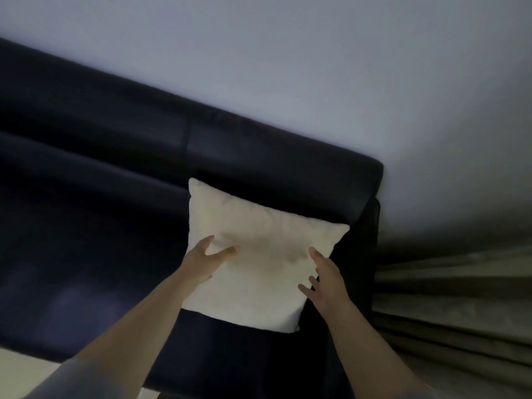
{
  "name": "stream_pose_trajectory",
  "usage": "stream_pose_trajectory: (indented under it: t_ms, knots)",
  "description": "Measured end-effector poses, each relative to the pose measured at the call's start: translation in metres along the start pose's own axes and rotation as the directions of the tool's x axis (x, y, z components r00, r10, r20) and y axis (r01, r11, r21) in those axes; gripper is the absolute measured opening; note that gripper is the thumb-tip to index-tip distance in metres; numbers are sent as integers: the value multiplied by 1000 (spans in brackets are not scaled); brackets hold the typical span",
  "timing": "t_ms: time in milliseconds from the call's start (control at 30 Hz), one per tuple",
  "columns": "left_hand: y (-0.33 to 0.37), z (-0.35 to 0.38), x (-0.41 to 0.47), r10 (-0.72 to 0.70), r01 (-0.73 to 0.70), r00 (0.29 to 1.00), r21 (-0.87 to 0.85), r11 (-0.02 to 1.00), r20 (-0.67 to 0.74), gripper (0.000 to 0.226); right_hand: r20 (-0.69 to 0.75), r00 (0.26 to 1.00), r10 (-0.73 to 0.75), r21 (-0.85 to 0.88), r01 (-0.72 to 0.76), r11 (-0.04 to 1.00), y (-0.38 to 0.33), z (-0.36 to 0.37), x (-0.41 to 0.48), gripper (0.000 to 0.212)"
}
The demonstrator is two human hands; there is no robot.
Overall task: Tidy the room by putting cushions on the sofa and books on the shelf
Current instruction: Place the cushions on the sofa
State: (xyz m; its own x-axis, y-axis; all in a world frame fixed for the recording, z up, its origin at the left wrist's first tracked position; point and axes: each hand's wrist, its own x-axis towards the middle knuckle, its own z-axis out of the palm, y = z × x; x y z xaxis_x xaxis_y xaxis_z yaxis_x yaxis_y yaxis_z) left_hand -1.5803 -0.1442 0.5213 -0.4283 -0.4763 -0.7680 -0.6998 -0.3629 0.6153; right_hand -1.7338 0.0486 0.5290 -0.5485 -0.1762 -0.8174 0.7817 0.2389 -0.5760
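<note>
The sofa runs from the upper left of the frame to centre right, with the wall behind it filling the top. The cushion sits at centre, on the seat at the sofa's right end, apparently leaning on the backrest. The left hand rests on its left edge and the right hand on its right edge. A curtain hangs at lower right, beside the sofa's arm. Floor shows at lower left.

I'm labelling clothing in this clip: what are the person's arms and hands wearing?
The left hand and right hand are bare, with no gloves, rings or watch visible in the blurry frame. Forearms are bare; a greyish sleeve begins near the left elbow.
</note>
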Motion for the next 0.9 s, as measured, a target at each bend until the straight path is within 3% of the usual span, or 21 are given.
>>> stream_pose_trajectory:
  t_ms: [233, 333, 400, 467, 567, 700, 800, 900]
  knots:
    - [2, 7, 14, 42, -43, 999, 96, 994, 16, 94, 50, 999, -18, -116, 24, 993, 3, 13, 7, 86]
    - [5, 7, 16, 113, -109, 993, 137, 985, -24, 84, 63, 988, -144, -320, 156, 934, 2, 15, 8, 82]
    - [12, 7, 18, 232, -217, 972, 256, 942, -29, 77, 116, 964, -240, -492, 265, 829, -3, 18, 13, 79]
    - [24, 6, 21, 379, -348, 925, 420, 838, 10, 72, 189, 922, -339, -674, 372, 639, -13, 22, 23, 78]
    - [44, 4, 36, 539, -480, 827, 699, 530, 160, 71, 323, 841, -434, -838, 467, 283, -29, 31, 47, 78]
    - [68, 9, 77, 492, -431, 813, 890, 151, 311, 76, 404, 832, -380, -911, 405, -80, -55, 50, 80, 85]
    - [72, 16, 103, 388, -347, 863, 938, -10, 324, 95, 389, 877, -283, -916, 333, -224, -65, 60, 95, 98]
    - [71, 21, 116, 296, -282, 913, 959, -42, 281, 116, 350, 920, -176, -921, 304, -241, -60, 65, 104, 112]
